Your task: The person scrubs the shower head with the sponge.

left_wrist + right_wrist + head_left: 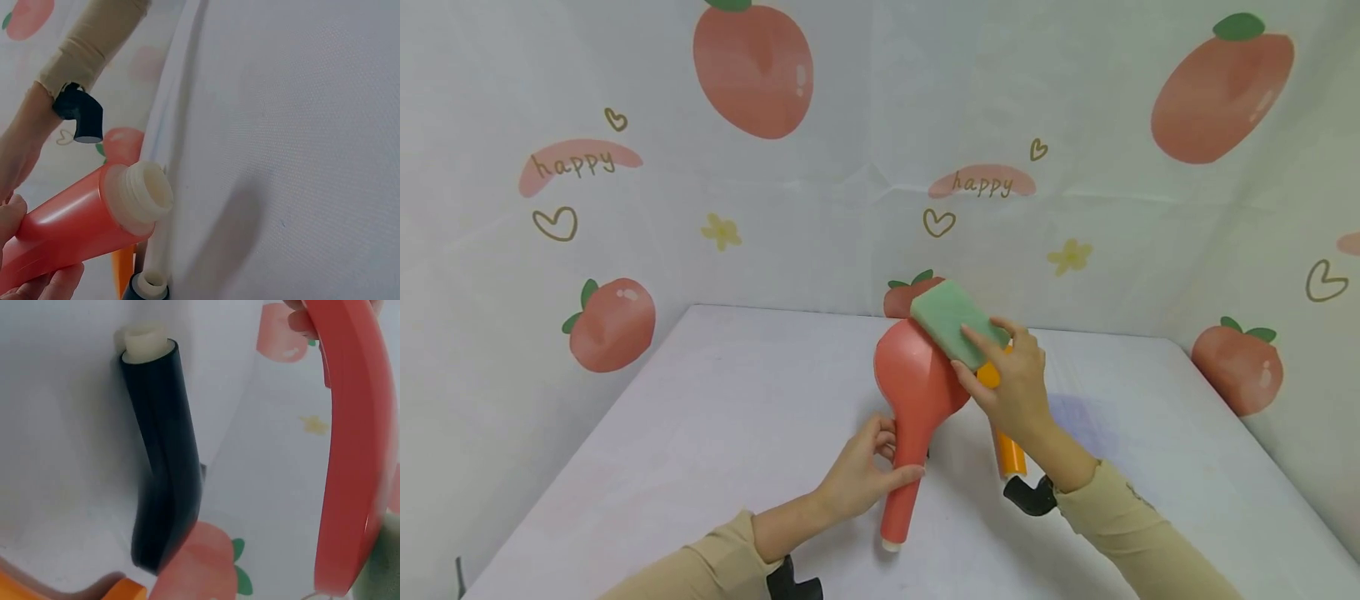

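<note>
My left hand (pixel 859 477) grips the handle of a red handheld shower head (pixel 913 433), holding it up above the table with its round head at the top. In the left wrist view the white threaded end (pixel 150 190) of that handle faces the camera. My right hand (pixel 1021 390) holds a pale green sponge (pixel 951 321) between thumb and fingers, against the upper right edge of the red head. From the right wrist view, the red head (pixel 359 456) appears side-on, with the sponge (pixel 382 562) at its lower right.
An orange shower head (pixel 1011 454) lies behind my right hand, partly hidden. A dark navy shower head (pixel 165 437) with a white threaded end lies on the white table (pixel 760 400), mostly hidden in the head view. A fruit-printed white cloth (pixel 850 108) hangs behind.
</note>
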Available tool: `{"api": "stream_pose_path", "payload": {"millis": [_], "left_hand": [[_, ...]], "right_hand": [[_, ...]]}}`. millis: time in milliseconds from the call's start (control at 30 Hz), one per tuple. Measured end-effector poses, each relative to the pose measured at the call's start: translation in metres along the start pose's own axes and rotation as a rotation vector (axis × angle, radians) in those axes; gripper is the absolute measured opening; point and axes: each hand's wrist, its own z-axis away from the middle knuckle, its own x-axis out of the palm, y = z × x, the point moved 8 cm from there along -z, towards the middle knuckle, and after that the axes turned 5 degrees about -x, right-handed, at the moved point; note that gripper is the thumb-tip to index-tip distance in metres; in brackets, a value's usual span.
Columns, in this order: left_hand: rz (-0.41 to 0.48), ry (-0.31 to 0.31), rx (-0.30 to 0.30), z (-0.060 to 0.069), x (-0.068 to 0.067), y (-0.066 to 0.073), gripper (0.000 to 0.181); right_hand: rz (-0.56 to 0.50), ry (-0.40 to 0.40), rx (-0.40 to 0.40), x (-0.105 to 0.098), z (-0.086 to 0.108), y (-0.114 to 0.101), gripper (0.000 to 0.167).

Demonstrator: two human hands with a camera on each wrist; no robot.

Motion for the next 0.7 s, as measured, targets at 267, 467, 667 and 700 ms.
{"api": "stream_pose_path", "payload": {"millis": [267,467,667,700], "left_hand": [[-0.026,-0.005,0.000,0.000,0.002,0.000,0.045],[-0.038,-0.005,0.002,0.000,0.002,0.001,0.045],[-0.046,-0.007,-0.011,0.000,0.002,0.000,0.045],[-0.046,-0.006,-0.009,0.000,0.002,0.000,0.044]], "right_hand": [[-0.074,-0.069,-0.192,0.014,0.002,-0.025,0.043],[-0.082,-0.089,-0.212,0.015,0.004,-0.029,0.042],[-0.061,-0.062,-0.111,0.010,0.002,-0.018,0.036],[-0.058,-0.056,-0.129,0.010,0.003,-0.020,0.036]]}}
